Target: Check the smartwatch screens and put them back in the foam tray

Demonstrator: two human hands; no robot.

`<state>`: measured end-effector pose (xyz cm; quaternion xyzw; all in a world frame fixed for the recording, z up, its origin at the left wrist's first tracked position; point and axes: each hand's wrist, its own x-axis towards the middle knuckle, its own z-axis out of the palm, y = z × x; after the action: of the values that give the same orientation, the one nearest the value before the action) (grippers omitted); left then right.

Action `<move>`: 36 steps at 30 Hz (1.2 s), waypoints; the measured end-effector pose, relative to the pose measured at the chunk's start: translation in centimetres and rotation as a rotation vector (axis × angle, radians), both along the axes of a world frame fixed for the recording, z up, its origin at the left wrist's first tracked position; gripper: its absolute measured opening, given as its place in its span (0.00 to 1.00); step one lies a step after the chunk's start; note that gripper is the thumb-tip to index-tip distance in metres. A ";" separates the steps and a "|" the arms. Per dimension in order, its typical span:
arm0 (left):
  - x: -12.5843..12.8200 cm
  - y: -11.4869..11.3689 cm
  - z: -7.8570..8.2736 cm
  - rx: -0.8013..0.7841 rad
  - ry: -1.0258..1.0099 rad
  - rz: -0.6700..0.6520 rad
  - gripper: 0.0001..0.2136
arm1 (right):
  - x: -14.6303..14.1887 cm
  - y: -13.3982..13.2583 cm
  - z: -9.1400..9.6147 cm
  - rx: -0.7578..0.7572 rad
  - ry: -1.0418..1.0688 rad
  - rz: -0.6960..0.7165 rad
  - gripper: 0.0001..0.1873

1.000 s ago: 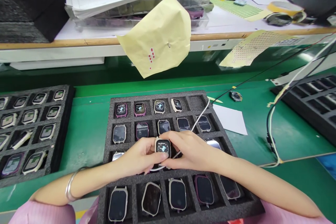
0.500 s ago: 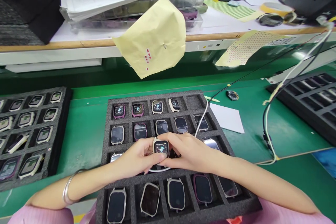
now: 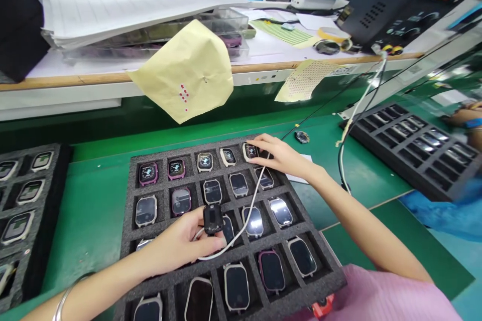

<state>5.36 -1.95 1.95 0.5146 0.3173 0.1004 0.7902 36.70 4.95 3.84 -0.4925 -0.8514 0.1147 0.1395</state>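
My left hand point(image 3: 188, 235) grips a small black charging dock point(image 3: 213, 218) over the middle of the foam tray point(image 3: 233, 251). A white cable point(image 3: 246, 220) loops from near it across the tray, towards my right hand. At the tray's far right corner, my right hand point(image 3: 269, 153) pinches a light-framed smartwatch point(image 3: 250, 151) in a compartment, its screen lit. Along the same back row sit several watches with lit faces, among them a purple one point(image 3: 148, 174). Dark-screened watches, such as a light-framed one point(image 3: 237, 287), fill the nearer rows.
Another foam tray with watches point(image 3: 32, 190) lies at the left, and a third point(image 3: 410, 135) at the right, near another person's hand point(image 3: 470, 113). A shelf point(image 3: 259, 66) with papers crosses behind. Cables point(image 3: 342, 155) hang at the right. A loose watch point(image 3: 302, 137) lies behind the tray.
My hands have parted. The lit watch has gone from between them to the back right compartment, in my right hand. The black dock now shows in my left hand. The view has shifted right.
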 end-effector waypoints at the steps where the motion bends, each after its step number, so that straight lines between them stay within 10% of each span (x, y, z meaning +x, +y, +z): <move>1: 0.0 0.0 0.1 0.001 -0.005 0.000 0.11 | 0.2 -0.3 0.1 -0.005 -0.030 -0.006 0.25; 11: 0.4 -1.1 1.1 -0.090 -0.022 -0.036 0.11 | 1.0 -5.5 2.7 -0.121 -0.251 0.042 0.08; 21: 7.2 -0.3 2.2 -0.148 0.025 -0.077 0.09 | -0.5 -3.6 3.3 -0.123 -0.523 0.118 0.19; 30: 7.2 0.5 0.6 -0.138 -0.021 -0.080 0.17 | 0.4 -6.4 3.1 -0.181 0.313 0.064 0.21; 36: 7.3 0.3 0.6 -0.112 -0.072 -0.029 0.14 | -4.1 -10.1 2.6 -0.221 0.104 0.079 0.18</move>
<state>12.68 -1.68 2.57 0.4702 0.2863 0.0897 0.8300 32.60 -5.12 6.42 -0.4643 -0.8440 0.2385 0.1235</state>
